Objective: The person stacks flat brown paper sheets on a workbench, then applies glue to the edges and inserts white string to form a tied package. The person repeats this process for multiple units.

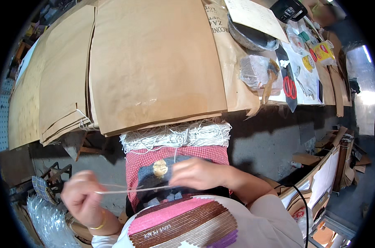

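Here, the left hand (83, 198) is pinching 1 end of a thin white length of cord (133, 190), fingers closed on it, while the right hand (197, 173) is clamping the other end, so the cord is stretching taut and nearly level between them, just above the red-checked cloth (177, 153) covering the lap. Judging by this, 1 piece is only being drawn out and handled; a thick bundle of white cords (177, 135) is lying across the cloth beyond the hands, seemingly waiting. On the table (253, 99), tall stacks of flat brown paper bags (154, 62) are lying, and a few at the left stack's lower edge are already showing white cord handles (83, 120), while the large front stack is showing none, so much work seems left. Red-handled scissors (289, 87) are resting well apart on the right.
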`<move>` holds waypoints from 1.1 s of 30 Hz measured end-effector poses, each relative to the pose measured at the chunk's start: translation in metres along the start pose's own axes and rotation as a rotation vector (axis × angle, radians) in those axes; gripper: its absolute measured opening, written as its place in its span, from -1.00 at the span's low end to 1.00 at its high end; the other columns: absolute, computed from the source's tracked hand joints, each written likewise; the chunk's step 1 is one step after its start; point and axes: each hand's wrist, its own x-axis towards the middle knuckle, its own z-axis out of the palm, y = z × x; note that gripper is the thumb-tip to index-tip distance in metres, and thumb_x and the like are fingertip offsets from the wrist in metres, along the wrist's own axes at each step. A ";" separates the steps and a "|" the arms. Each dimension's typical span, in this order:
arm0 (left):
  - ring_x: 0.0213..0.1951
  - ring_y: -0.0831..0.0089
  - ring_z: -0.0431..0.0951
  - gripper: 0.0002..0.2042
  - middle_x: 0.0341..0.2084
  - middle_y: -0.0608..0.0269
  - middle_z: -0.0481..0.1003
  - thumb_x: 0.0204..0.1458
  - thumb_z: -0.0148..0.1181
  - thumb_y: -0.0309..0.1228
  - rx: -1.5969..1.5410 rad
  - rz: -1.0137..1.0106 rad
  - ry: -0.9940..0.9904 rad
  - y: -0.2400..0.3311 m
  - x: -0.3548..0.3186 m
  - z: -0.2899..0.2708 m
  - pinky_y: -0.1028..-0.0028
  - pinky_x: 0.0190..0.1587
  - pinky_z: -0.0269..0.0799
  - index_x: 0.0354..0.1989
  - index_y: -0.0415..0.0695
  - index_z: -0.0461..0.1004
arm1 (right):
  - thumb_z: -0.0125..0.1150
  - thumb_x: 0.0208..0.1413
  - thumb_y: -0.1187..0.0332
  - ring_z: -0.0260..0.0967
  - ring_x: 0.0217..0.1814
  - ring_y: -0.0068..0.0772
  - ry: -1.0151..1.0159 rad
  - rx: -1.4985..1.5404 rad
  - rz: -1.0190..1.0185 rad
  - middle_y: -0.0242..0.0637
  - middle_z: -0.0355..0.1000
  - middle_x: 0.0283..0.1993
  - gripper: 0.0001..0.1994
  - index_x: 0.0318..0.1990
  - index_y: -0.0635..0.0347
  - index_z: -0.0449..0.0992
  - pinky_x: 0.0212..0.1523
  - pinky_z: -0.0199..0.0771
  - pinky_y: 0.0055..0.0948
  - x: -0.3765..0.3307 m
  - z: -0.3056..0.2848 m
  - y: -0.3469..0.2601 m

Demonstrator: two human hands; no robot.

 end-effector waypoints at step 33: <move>-0.38 0.17 0.44 -0.79 -0.38 0.16 0.44 -0.17 0.29 -0.51 1.241 0.299 0.089 -0.134 0.041 0.035 0.30 -0.33 0.35 -0.33 -0.18 0.44 | 0.34 -0.10 0.55 0.12 -0.46 -0.78 0.767 0.150 0.419 -0.61 0.18 -0.51 -0.74 -0.49 0.09 0.30 -0.46 0.14 -0.74 -0.037 -0.135 0.060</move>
